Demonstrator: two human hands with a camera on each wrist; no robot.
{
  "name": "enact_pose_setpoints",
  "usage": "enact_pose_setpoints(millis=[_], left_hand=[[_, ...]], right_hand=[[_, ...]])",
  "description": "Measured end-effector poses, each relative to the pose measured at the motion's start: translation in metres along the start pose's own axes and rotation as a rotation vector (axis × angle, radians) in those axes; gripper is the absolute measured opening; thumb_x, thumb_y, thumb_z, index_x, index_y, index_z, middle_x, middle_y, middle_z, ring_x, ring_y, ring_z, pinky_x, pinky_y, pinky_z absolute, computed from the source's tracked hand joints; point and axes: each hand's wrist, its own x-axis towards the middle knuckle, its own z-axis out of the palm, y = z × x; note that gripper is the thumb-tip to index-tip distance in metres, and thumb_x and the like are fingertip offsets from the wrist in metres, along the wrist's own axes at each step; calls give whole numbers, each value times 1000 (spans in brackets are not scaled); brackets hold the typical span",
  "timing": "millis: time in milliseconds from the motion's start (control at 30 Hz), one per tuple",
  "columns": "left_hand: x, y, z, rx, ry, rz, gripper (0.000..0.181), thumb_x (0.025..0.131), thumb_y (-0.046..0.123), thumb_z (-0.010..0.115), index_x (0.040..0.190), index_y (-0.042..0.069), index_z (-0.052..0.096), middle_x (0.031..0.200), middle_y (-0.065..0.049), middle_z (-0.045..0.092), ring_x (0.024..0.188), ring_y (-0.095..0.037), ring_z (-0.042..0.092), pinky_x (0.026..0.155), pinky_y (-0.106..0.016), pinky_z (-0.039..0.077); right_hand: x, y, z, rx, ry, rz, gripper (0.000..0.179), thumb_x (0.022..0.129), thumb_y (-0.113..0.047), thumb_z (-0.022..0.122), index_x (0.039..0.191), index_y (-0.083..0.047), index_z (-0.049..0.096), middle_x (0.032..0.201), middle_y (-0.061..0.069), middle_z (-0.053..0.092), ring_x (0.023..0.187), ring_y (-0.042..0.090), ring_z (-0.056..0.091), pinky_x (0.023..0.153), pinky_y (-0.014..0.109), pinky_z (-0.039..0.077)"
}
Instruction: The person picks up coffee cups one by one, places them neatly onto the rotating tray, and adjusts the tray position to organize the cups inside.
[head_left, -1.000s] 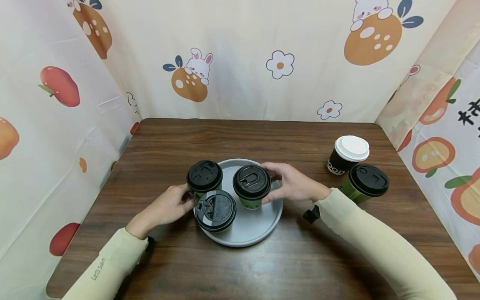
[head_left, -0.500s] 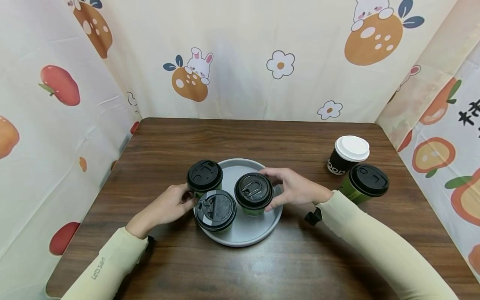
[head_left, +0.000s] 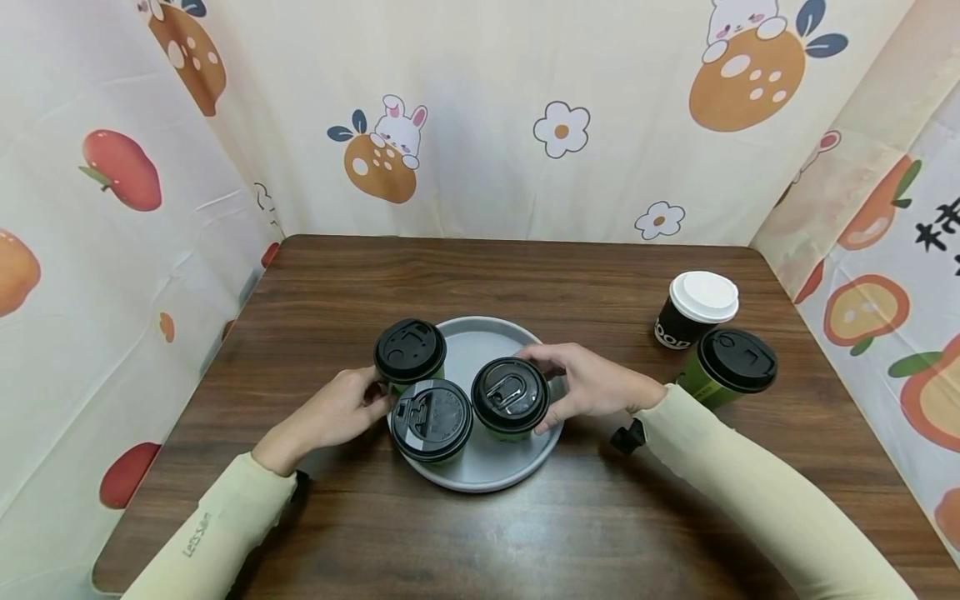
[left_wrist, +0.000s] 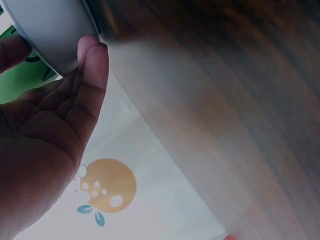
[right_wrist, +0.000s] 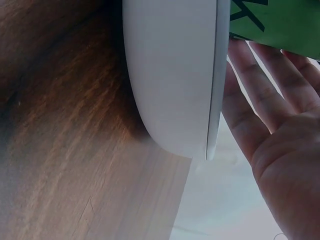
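Note:
A round grey plate (head_left: 480, 475) carries three green paper coffee cups with black lids. My right hand (head_left: 588, 379) holds the right-hand coffee cup (head_left: 512, 396), thumb on its near side and fingers on its far side. In the right wrist view, fingers (right_wrist: 267, 95) touch its green wall above the plate's rim. My left hand (head_left: 337, 417) grips the plate's left edge; the left wrist view shows fingertips (left_wrist: 95, 60) against the outer wall and the thumb over the rim. Beside that hand stand the back-left coffee cup (head_left: 409, 350) and the front-left coffee cup (head_left: 432, 421), close together.
On the right of the brown wooden table (head_left: 480, 550) stand a black cup with a white lid (head_left: 701, 304) and a green coffee cup with a black lid (head_left: 731, 367), the latter partly behind the right sleeve. A fruit-patterned curtain (head_left: 480, 125) surrounds the back and sides.
The right hand has shifted the right-hand coffee cup a little towards the front and right on the plate. The left hand, plate and other cups have stayed put.

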Motion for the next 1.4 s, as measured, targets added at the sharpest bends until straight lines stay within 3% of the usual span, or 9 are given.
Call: enact_pose_setpoints(millis=[233, 633, 1033, 1400], left_hand=[[0, -1, 0, 0, -6, -1, 8, 92, 7, 65, 98, 13, 62, 77, 3, 55, 68, -11, 52, 61, -29, 44], [0, -1, 0, 0, -2, -1, 8, 92, 8, 65, 97, 13, 62, 77, 3, 55, 68, -11, 52, 61, -30, 44], [-1, -2, -1, -8, -7, -2, 8, 93, 7, 64, 99, 13, 62, 78, 2, 56, 69, -11, 52, 61, -30, 44], [-1, -3, 0, -8, -4, 1, 9, 93, 8, 65, 99, 14, 61, 78, 2, 56, 69, -11, 52, 61, -30, 44]], right_hand=[[-1, 0, 1, 36, -22, -33, 79, 70, -16, 95, 139, -16, 56, 130, -2, 65, 117, 22, 62, 104, 35, 45], [-2, 0, 4, 54, -51, -43, 78, 72, -25, 94, 140, -18, 56, 132, -2, 63, 121, 23, 60, 106, 36, 43], [-1, -3, 6, 80, -79, -38, 80, 69, -19, 96, 139, -17, 57, 130, -1, 66, 121, 23, 60, 108, 33, 40], [0, -4, 8, 71, -110, -72, 81, 69, -26, 96, 139, -15, 57, 130, -1, 65, 121, 23, 60, 108, 35, 41]])
